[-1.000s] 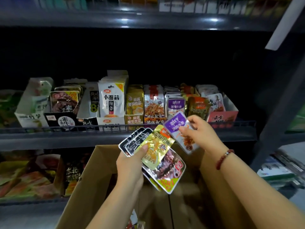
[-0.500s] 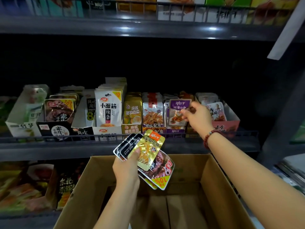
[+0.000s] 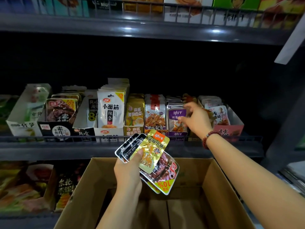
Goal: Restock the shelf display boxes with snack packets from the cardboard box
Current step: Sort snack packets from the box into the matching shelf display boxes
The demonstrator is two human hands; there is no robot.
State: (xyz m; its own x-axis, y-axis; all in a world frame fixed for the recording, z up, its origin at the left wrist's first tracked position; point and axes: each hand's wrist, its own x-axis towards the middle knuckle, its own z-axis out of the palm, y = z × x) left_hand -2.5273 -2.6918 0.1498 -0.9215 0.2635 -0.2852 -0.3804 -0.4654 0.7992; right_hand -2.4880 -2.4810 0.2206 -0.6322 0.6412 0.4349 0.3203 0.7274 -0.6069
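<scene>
Snack packets (image 3: pixel 149 160) fanned upright in left hand (image 3: pixel 127 171) above cardboard box (image 3: pixel 219 192), just below-left of right hand (image 3: pixel 195 120), fingers loose and empty, blurred, at purple display box (image 3: pixel 177 133) on shelf (image 3: pixel 49 148).

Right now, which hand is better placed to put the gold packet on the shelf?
Right. The right hand holds nothing and is at the shelf boxes; the left hand grips the fan of packets with the shiny gold fish-snack packet.

Red bead bracelet (image 3: pixel 208 139), lower-shelf bags (image 3: pixel 21 187)
</scene>
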